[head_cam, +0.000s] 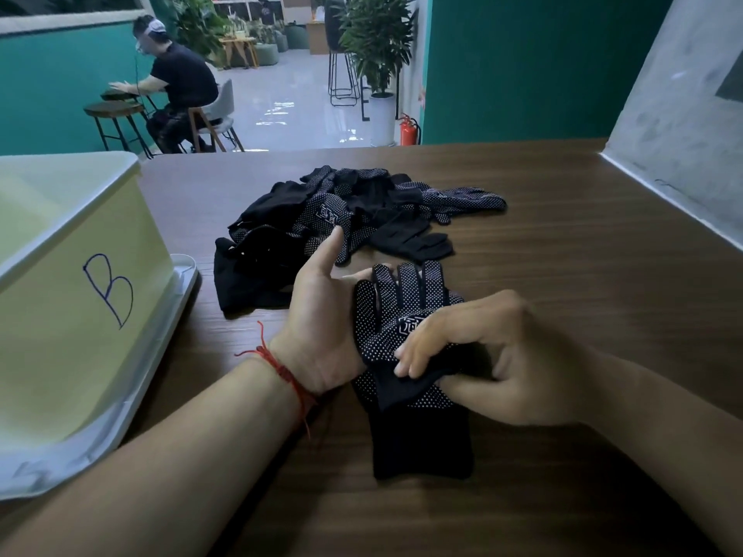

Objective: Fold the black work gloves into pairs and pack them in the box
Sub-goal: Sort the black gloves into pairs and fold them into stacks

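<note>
Right now the glove pair [402, 299] lies on the table [583, 243] straight in front of me. Its long axis runs away from my body, with the fingertips toward the loose pile [354, 207] beyond and the cuff toward my chest. My right hand [494, 355] comes across its middle from the right, fingers curled, pinching a fold of the dotted fabric near the wrist part. My left hand [321, 315] stands open just beside the glove's left edge, thumb up and palm turned toward it. Its straight fingers are partly hidden behind the glove's finger end (how many layers are stacked I cannot tell). I judge the fold goes along that axis, with the right hand leading since it has the grip. The box [80, 275], marked B, stands well off to my left, nearer the left hand, which looks best placed to carry the bundle over.
</note>
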Motion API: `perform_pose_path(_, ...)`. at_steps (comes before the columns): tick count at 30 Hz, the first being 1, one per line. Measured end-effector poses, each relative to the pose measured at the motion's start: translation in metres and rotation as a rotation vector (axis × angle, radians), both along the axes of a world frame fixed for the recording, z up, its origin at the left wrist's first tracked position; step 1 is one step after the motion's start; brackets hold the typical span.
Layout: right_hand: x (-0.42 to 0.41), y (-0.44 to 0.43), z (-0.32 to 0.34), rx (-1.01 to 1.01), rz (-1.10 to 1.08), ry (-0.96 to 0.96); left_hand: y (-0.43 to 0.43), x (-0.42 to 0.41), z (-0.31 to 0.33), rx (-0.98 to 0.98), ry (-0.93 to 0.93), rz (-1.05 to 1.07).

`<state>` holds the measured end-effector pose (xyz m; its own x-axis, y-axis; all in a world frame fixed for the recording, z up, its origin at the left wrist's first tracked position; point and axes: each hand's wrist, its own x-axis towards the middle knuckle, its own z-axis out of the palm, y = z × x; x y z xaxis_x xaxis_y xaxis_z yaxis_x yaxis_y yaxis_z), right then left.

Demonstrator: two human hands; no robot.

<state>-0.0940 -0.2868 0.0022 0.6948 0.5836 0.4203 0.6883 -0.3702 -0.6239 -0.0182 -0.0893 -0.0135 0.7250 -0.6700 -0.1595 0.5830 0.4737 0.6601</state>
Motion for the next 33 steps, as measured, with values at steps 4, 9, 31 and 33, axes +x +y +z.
perform_pose_path(4,-0.001,0.002,0.001,-0.103,0.029,0.054,0.001,0.001,0.002,0.104,0.093,0.029)
perform_pose_path(9,-0.001,0.000,0.002,-0.114,0.036,0.163,-0.002,-0.002,0.004,0.121,0.106,0.096)
perform_pose_path(31,0.017,-0.027,-0.005,-0.289,-0.079,-0.006,0.048,-0.015,-0.003,1.133,-1.391,0.207)
perform_pose_path(33,0.017,-0.026,-0.005,-0.344,-0.083,-0.077,0.048,-0.014,-0.004,1.146,-1.499,0.155)
